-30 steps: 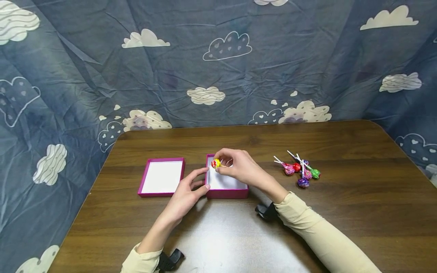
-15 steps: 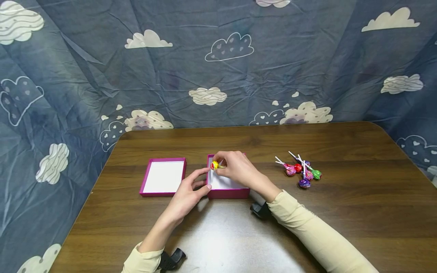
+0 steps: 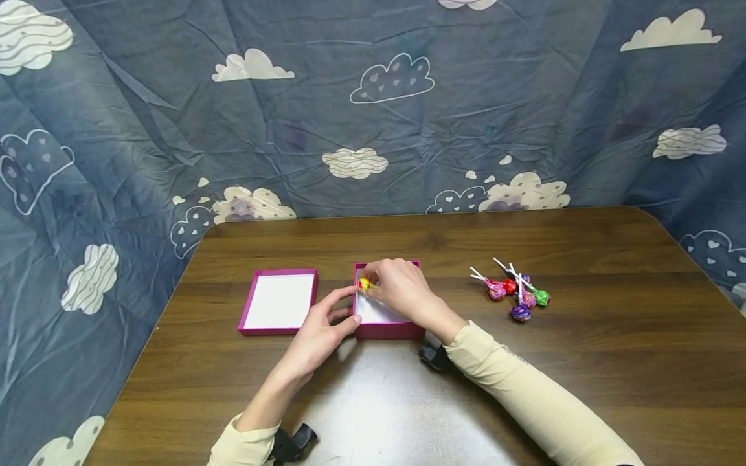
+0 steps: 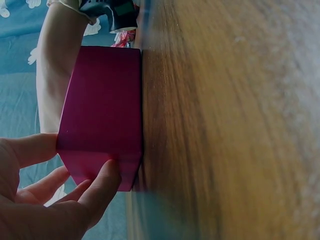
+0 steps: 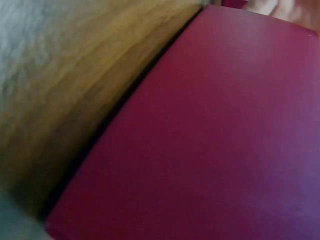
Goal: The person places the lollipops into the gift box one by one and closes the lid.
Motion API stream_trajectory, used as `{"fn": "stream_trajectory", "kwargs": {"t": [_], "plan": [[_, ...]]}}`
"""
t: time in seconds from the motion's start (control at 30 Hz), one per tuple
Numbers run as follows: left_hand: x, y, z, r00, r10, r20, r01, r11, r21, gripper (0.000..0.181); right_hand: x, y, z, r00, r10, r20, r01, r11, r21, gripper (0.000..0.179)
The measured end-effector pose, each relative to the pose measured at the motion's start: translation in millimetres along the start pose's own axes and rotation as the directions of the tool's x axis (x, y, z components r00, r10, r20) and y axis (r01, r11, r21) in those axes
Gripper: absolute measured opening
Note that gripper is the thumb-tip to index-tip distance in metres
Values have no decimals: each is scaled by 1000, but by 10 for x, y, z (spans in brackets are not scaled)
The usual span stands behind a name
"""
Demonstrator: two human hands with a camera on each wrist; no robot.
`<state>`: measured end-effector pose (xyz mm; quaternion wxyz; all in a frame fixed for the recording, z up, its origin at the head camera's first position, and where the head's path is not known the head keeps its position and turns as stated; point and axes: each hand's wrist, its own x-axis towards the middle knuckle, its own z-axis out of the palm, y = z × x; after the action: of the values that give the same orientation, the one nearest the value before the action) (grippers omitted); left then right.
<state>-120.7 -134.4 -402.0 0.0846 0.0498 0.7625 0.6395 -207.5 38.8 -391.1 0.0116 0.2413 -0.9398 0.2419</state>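
In the head view my right hand [image 3: 402, 290] reaches into the pink box [image 3: 389, 331]. It pinches a yellow-and-red wrapped lollipop [image 3: 364, 285] inside, close to the left wall. The lollipop's stick is hidden by the fingers. My left hand [image 3: 319, 333] touches the left side of the box, index finger at the rim and thumb by the near corner. From the left wrist view, the fingers of the left hand [image 4: 60, 200] lie spread against the end wall of the box [image 4: 102, 100]. Only the box's outer wall [image 5: 200, 140] fills most of the right wrist view.
A pink lid [image 3: 278, 302] with a white inside lies left of the box on the wooden table [image 3: 612, 362]. Several wrapped lollipops [image 3: 521, 313] in pink, red, purple and green are heaped to the right. A cloud-patterned cloth [image 3: 384, 129] hangs behind the table.
My right hand has moved slightly left and lower into the box with the lollipop, bringing it nearer the left wall. The left hand stays at the box's side.
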Motion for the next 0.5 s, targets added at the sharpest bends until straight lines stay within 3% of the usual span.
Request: {"fn": "stream_trajectory", "kwargs": {"t": [0.5], "plan": [[0, 6, -7, 1000, -14, -17, 14, 1000, 10, 50, 31, -11, 28, 999, -38, 1, 38, 998, -43, 25]]}}
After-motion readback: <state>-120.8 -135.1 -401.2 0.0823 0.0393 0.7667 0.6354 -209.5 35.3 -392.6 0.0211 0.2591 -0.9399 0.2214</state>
